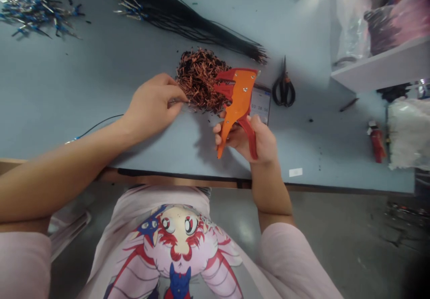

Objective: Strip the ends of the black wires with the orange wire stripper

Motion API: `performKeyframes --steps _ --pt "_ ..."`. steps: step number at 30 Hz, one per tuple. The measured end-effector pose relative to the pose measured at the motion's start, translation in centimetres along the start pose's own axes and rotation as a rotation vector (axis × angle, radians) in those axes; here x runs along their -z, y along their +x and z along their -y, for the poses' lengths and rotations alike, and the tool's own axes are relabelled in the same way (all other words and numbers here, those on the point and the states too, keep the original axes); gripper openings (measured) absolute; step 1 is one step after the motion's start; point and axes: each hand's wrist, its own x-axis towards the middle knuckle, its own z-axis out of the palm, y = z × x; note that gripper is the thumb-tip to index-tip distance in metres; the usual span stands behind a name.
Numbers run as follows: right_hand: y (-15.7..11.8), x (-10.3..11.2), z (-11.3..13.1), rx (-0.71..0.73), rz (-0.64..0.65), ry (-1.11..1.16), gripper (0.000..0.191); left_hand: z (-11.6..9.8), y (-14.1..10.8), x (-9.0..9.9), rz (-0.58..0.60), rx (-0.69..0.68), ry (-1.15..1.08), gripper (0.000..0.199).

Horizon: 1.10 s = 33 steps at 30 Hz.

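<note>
Blue-grey counter (101,61) carries a pile of copper scraps (198,75). At its four o'clock, the right hand (241,142) holds an orange-red wire stripper (242,95) by its handles, presumably for squeezing leverage; at eight o'clock, the left hand (151,104) pinches what seems a black wire (104,120).

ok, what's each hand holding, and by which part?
Right hand: orange-and-red wire stripper, by its handles. Left hand: seemingly a black wire, pinched in the fingertips; exact spot unclear.
</note>
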Motion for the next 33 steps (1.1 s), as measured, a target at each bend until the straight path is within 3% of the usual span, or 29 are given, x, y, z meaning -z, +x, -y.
performKeyframes --steps 4,9,14,19,22,25,29,33 --pt "0.2 0.6 -0.6 -0.028 -0.052 -0.025 0.051 -1.0 -0.1 0.8 0.071 0.055 0.007 0.018" --pt "0.8 0.7 -1.3 0.021 -0.009 -0.114 0.061 -1.6 -0.1 0.7 0.259 0.096 -0.045 0.016" --pt "0.7 1.2 -1.3 0.125 0.049 -0.154 0.066 -1.1 0.6 2.0 0.096 0.086 0.153 0.015" --pt "0.8 1.2 -1.0 0.117 0.056 -0.125 0.067 0.2 1.0 2.3 0.263 0.118 0.355 0.015" --pt "0.9 1.1 -1.0 0.115 0.043 -0.115 0.070 0.7 1.0 1.4 0.272 -0.042 0.287 0.016" --pt "0.7 1.1 -0.9 0.129 0.041 -0.136 0.069 0.6 0.9 0.9 0.170 -0.170 0.214 0.017" --pt "0.4 1.3 -0.6 0.123 -0.001 -0.167 0.063 0.4 0.7 1.3 0.012 -0.114 0.199 0.017" --pt "1.0 1.6 -0.5 0.064 -0.087 -0.158 0.056 0.5 0.5 1.1 0.166 -0.107 0.271 0.018"
